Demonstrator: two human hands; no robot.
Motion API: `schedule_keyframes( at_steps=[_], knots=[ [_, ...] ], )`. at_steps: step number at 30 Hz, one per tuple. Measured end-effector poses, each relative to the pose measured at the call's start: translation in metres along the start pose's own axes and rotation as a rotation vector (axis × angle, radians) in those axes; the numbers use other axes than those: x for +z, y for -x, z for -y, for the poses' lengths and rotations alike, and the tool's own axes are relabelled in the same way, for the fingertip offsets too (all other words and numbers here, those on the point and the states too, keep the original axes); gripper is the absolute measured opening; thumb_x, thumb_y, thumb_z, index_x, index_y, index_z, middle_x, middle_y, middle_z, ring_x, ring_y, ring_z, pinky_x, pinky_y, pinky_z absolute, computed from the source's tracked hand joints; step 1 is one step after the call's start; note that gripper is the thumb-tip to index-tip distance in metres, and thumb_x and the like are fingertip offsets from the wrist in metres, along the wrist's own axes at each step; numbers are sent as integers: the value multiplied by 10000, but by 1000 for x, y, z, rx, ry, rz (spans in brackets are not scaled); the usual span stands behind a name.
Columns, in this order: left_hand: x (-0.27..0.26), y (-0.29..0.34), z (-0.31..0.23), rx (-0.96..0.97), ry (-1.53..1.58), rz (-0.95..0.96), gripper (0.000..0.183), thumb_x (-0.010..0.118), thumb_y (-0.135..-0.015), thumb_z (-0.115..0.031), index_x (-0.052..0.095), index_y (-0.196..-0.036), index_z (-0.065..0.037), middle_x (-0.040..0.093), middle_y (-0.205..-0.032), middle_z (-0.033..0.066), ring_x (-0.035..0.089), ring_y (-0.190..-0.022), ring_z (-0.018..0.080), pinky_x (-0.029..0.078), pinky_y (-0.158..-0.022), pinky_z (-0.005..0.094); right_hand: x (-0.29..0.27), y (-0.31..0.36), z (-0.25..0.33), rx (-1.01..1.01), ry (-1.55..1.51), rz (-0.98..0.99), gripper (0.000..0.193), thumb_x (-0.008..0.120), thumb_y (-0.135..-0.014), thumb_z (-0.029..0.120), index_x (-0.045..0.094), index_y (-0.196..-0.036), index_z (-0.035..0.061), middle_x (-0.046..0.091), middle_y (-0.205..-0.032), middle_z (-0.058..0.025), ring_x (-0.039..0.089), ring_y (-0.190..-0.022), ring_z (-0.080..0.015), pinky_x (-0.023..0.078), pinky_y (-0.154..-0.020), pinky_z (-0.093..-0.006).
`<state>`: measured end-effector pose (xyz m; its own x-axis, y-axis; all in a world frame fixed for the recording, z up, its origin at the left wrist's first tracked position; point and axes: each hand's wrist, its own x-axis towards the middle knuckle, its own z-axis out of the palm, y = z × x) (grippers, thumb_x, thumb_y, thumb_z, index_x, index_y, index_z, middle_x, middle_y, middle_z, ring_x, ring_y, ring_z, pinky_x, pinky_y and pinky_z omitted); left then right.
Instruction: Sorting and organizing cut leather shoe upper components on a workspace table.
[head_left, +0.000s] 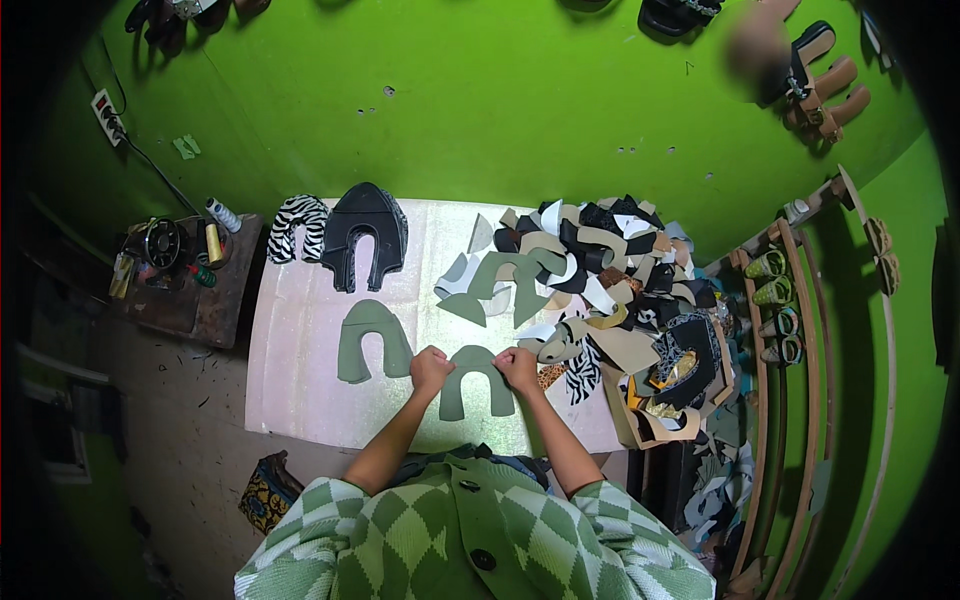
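A green U-shaped piece of sheet material (474, 361) lies near the table's front edge, its two legs toward me. My left hand (431, 371) is closed on its left edge, and my right hand (517, 369) pinches the opposite edge. Left of my hands rests a similar green U-shaped piece or stack (372, 318). Behind that stand black U-shaped pieces (366, 206), piled up, beside zebra-striped ones (285, 220). Beyond my hands, green cut-out remnants (490, 266) touch a large heap of mixed scraps (600, 250).
The pale table (295, 385) stands against a green wall. An open cardboard box (655, 428) of scraps sits at its right edge. Further right is a wooden rack (760, 370) with sandals. A small dark table (180, 305) at left carries thread spools and a machine.
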<state>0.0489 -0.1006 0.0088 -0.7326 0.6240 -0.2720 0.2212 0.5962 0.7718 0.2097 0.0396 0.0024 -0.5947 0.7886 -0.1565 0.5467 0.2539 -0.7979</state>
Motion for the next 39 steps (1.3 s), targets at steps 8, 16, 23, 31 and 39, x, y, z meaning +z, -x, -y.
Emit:
schedule_keyframes(
  at_steps=[8, 16, 23, 31, 39],
  knots=[
    [-1, 0, 3, -23, -11, -15, 327, 830, -586, -196, 618, -774, -31, 666, -719, 86, 651, -674, 218, 504, -642, 329, -2, -3, -2, -4, 3, 39, 158, 756, -704, 136, 676, -716, 0, 629, -604, -62, 560, -531, -116, 461, -533, -272],
    [2, 1, 1, -50, -31, -35, 330, 821, -587, -189, 610, -797, -46, 662, -740, 85, 647, -684, 241, 505, -647, 348, -2, 1, 12, 57, 91, -6, 187, 772, -681, 163, 652, -708, 23, 624, -634, -84, 589, -559, -175, 478, -559, -313],
    [-1, 31, -22, 379, -471, -76, 278, 673, -709, -129, 606, -979, -123, 596, -1053, 5, 559, -904, 213, 417, -700, 372, 3, 24, 29, -349, 417, -41, 168, 552, -754, 31, 577, -911, 85, 568, -902, -97, 555, -862, -293, 455, -711, -388],
    [7, 58, 2, 718, -685, -201, 372, 549, -816, -161, 575, -1187, -151, 561, -1163, 22, 512, -982, 220, 383, -725, 358, 23, 64, 30, -497, 747, -111, 509, 461, -828, 66, 516, -1281, 291, 503, -1097, -129, 496, -979, -256, 376, -761, -364],
    [4, 60, -3, 669, -669, -131, 417, 556, -811, -170, 546, -1226, -145, 547, -1203, 41, 496, -1013, 237, 375, -746, 369, 6, 68, 28, -275, 785, -57, 500, 462, -841, 70, 548, -1243, 356, 459, -946, -87, 458, -903, -225, 325, -738, -352]
  ],
)
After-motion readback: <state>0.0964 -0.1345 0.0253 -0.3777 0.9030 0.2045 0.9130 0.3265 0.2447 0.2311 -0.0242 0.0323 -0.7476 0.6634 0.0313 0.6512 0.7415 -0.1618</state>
